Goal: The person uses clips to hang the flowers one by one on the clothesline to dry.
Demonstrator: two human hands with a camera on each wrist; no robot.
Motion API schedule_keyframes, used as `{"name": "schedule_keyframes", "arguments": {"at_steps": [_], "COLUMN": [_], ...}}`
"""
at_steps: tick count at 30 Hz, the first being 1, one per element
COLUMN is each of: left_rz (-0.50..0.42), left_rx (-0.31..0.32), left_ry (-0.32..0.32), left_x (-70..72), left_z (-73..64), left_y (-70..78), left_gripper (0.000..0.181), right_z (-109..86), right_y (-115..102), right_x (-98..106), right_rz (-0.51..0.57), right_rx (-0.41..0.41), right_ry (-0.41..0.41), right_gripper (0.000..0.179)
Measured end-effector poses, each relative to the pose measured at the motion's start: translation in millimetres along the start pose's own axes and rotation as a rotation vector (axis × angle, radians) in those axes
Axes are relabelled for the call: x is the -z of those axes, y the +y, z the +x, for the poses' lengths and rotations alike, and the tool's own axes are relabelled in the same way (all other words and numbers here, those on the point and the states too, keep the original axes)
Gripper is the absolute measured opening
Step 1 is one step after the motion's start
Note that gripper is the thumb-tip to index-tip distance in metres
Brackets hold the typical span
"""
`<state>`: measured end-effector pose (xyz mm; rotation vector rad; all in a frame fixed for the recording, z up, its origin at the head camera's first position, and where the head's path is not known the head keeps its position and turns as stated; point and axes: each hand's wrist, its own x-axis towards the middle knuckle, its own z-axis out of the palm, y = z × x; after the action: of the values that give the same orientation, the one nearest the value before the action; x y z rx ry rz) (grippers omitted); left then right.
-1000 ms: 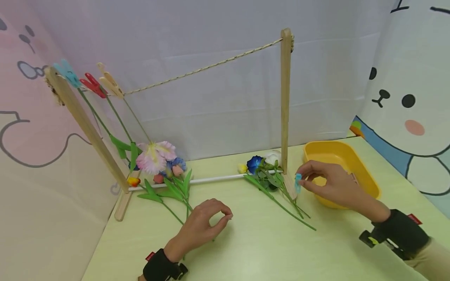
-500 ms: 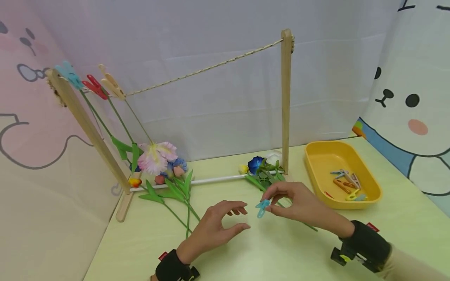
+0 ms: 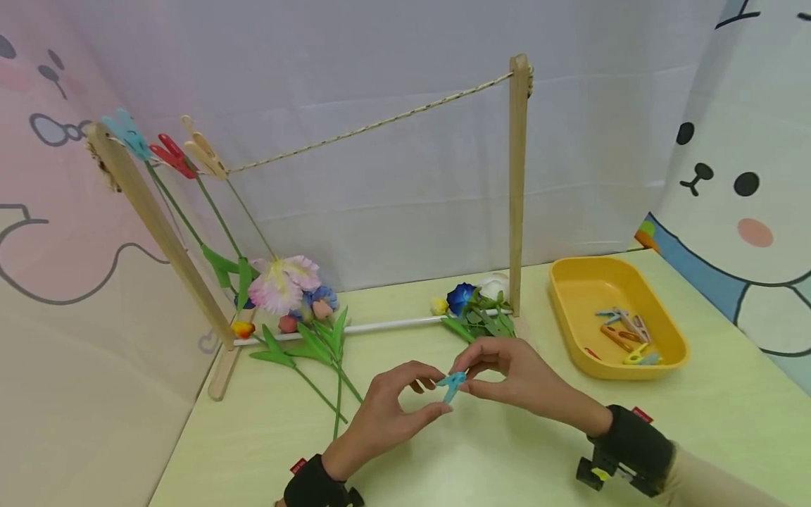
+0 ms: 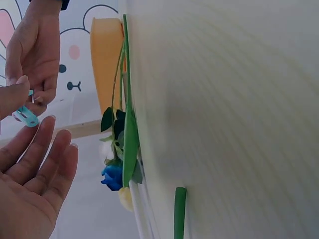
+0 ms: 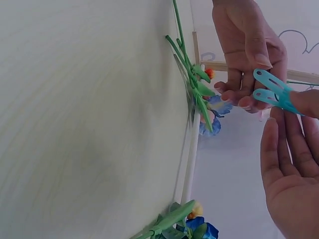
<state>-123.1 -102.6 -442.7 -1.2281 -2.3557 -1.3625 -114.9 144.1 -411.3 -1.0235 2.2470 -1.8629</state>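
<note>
A light blue clothespin (image 3: 453, 384) is held above the table between the thumb and fingertips of my right hand (image 3: 513, 373). Its two handles point at my left hand (image 3: 395, 405), whose thumb and fingers are spread, with the tips right at those handles. In the right wrist view the clothespin (image 5: 274, 92) shows its splayed handles beside the left thumb. Nearest the left hand lie artificial flowers with green stems (image 3: 338, 394). Behind the right hand is another bunch with a blue flower (image 3: 460, 298).
Wooden posts (image 3: 517, 183) carry a sloping rope (image 3: 380, 124). Blue, red (image 3: 173, 156) and beige clothespins on it hold flowers hanging head down at the left. A white rod (image 3: 393, 324) joins the posts low down. On the right, a yellow tray (image 3: 560, 310) contains several clothespins (image 3: 617, 336).
My right hand has carried the blue clothespin leftward from the yellow tray to the left hand. The left hand has moved slightly right, and its thumb and fingers have parted.
</note>
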Motion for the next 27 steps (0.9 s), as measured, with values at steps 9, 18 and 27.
{"name": "schedule_keyframes", "arguments": {"at_steps": [9,18,27], "left_rz": [0.009,-0.064,-0.098], "left_rx": [-0.027,-0.1,-0.12], "left_ry": [0.098,0.147,0.112], "left_x": [4.3,11.5,10.3], "left_z": [3.0,8.9,9.2], "left_y": [8.8,27.9,28.6], "left_gripper": [0.034,0.041,0.041], "right_z": [-1.7,-2.6,-8.7], "right_y": [7.1,10.7,17.9], "right_x": [-4.0,-3.1,-2.8], "right_rz": [-0.094,-0.085,-0.109], "right_rx": [-0.004,0.001,0.003], "right_ry": [0.04,0.031,0.023], "right_gripper": [0.013,0.019,0.015]}}
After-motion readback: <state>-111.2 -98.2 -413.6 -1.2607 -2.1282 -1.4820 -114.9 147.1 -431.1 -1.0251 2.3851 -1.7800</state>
